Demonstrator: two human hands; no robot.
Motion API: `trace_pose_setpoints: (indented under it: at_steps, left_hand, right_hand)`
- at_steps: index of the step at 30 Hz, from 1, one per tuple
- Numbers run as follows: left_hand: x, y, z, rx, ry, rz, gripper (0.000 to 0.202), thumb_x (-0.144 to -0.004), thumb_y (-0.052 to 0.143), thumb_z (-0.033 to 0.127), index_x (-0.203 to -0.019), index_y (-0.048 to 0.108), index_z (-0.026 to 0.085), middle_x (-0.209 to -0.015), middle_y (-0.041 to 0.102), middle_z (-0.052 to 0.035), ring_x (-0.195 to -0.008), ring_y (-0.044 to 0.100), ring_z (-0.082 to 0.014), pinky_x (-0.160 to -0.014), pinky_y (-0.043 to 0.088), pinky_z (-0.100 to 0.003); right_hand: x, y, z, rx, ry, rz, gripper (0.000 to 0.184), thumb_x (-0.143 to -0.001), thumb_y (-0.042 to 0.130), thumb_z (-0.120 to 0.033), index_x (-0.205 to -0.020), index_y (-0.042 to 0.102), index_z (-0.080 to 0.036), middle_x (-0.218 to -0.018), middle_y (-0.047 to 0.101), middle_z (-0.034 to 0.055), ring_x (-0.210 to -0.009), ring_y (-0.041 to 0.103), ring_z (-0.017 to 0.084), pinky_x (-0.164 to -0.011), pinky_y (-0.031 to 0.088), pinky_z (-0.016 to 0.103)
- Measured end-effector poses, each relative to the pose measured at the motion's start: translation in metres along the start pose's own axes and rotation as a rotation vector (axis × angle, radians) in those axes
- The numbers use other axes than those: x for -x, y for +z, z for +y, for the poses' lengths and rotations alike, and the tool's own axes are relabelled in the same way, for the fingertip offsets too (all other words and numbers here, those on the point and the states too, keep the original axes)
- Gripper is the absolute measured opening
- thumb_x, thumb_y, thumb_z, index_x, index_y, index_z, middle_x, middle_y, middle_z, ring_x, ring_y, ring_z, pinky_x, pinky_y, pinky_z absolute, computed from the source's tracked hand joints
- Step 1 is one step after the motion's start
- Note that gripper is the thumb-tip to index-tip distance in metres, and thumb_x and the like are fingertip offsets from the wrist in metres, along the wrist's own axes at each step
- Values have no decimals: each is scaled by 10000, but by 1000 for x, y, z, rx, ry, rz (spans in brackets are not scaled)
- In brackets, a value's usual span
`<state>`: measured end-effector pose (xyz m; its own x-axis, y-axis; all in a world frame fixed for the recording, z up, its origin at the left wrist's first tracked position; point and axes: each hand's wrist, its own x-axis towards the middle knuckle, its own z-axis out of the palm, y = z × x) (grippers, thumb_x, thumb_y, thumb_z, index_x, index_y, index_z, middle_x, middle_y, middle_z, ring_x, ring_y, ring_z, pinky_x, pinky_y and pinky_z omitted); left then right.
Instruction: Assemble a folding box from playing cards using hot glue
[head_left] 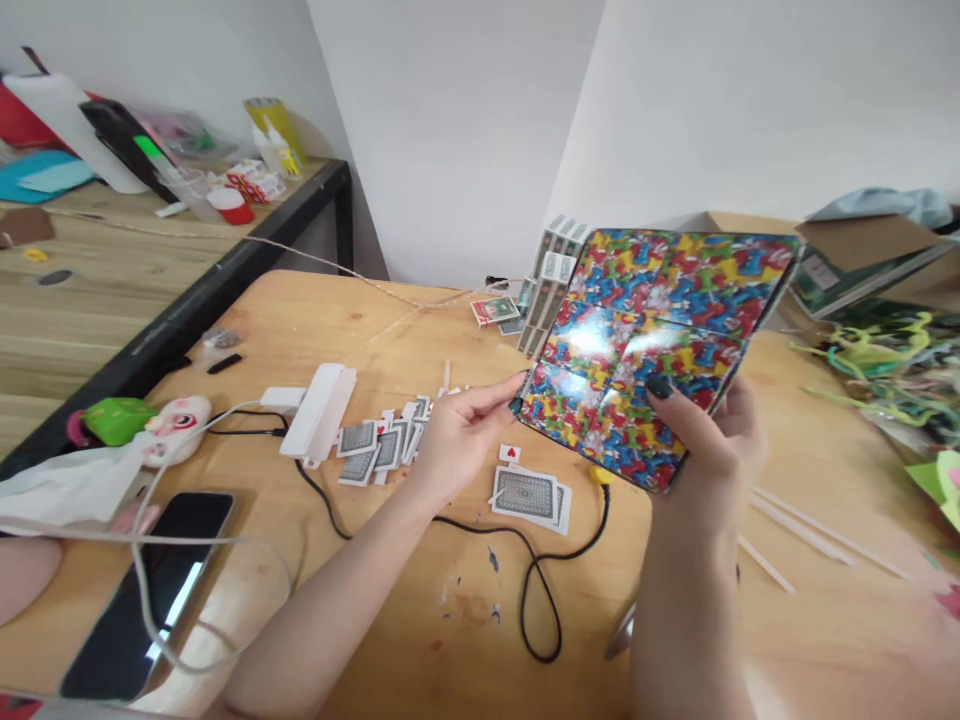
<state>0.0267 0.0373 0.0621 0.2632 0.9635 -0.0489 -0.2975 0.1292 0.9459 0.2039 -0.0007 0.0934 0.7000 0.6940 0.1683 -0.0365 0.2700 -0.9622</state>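
A glossy, film-like face is shown by the panel (645, 340), its print broken by white glare. The cards (525, 495) are made of smooth printed paper. Pale wood grain is seen on the worktop (420, 620), whose satin finish is marred by dark flecks. The phone (150, 590) is faced in shiny glass, the power strip (319, 410) cased in smooth white plastic; rough fibre is shown by the twine (420, 303), matt cardboard by the box (870, 240).
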Motion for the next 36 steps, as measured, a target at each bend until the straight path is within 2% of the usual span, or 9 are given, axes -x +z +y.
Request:
trace_pose_setpoints:
  at_steps: [4, 10, 13, 16, 19, 22, 26, 29, 36]
  left_hand:
    - [-1, 1, -1, -49, -18, 58, 309, -732, 699, 189, -1039, 728, 204, -1135, 706, -48, -1080, 659, -227, -947, 534, -357]
    - [2, 3, 0, -213, 60, 124, 273, -782, 628, 173, -1032, 733, 206, -1126, 712, -36, -1071, 662, -213, -987, 505, -362]
    - [1, 0, 1, -191, 71, 41, 251, -786, 643, 201, -1017, 739, 228, -1136, 712, -34, -1091, 649, -206, -996, 488, -353]
    - [-2, -4, 1, -23, 22, -9, 208, -746, 714, 281, -944, 757, 237, -1128, 717, -41, -1108, 633, -219, -976, 485, -355]
    - [-4, -8, 0, 169, -88, -14, 217, -666, 786, 312, -869, 758, 241, -1134, 708, -41, -1068, 640, -226, -906, 506, -349]
    - [-5, -11, 2, 305, -207, -124, 287, -628, 818, 302, -897, 736, 243, -1167, 684, -42, -990, 661, -211, -832, 523, -333]
    - [-6, -14, 5, 326, -223, -258, 540, -585, 850, 291, -1096, 681, 249, -1287, 610, -81, -1058, 635, -242, -820, 519, -323]
    - [-7, -13, 8, 295, -231, -298, 676, -550, 870, 279, -1184, 641, 235, -1245, 633, -99, -1081, 616, -254, -834, 499, -321]
    - [-2, -11, 15, 315, -186, -349, 623, -494, 879, 293, -1074, 676, 190, -1111, 684, -77, -1102, 595, -267, -864, 466, -315]
  right_hand:
    - [9, 7, -3, 79, -78, -8, 659, -556, 838, -331, -1158, 578, -275, -1145, 600, 50, -956, 622, 269, -839, 517, 477]
    - [13, 13, -5, 100, -119, 22, 695, -536, 850, -326, -1169, 573, -251, -1135, 590, 44, -955, 614, 248, -824, 523, 431]
    - [9, 9, -5, 58, -106, 34, 649, -555, 839, -296, -1152, 593, -237, -1099, 604, 37, -960, 617, 243, -839, 516, 418]
    - [5, 5, -7, -44, -3, -2, 604, -564, 820, -285, -1129, 614, -237, -1042, 636, 30, -922, 637, 253, -833, 521, 449]
    - [4, 6, -10, -138, 95, -88, 491, -605, 769, -314, -1072, 644, -231, -984, 665, 38, -891, 658, 282, -794, 538, 489]
    - [4, 7, -11, -155, 104, -139, 450, -604, 751, -305, -1039, 665, -232, -976, 684, 46, -913, 666, 309, -786, 546, 493]
    - [2, 0, -9, -153, 98, -209, 420, -619, 738, -299, -1030, 673, -241, -1041, 689, 47, -947, 670, 318, -800, 551, 485]
    - [-1, -7, -5, -154, 83, -233, 361, -652, 718, -309, -1006, 679, -251, -1040, 695, 35, -946, 678, 301, -810, 557, 464]
    - [-2, -9, 4, -168, 164, -316, 326, -681, 709, -323, -998, 683, -252, -964, 722, 42, -924, 694, 305, -801, 566, 457]
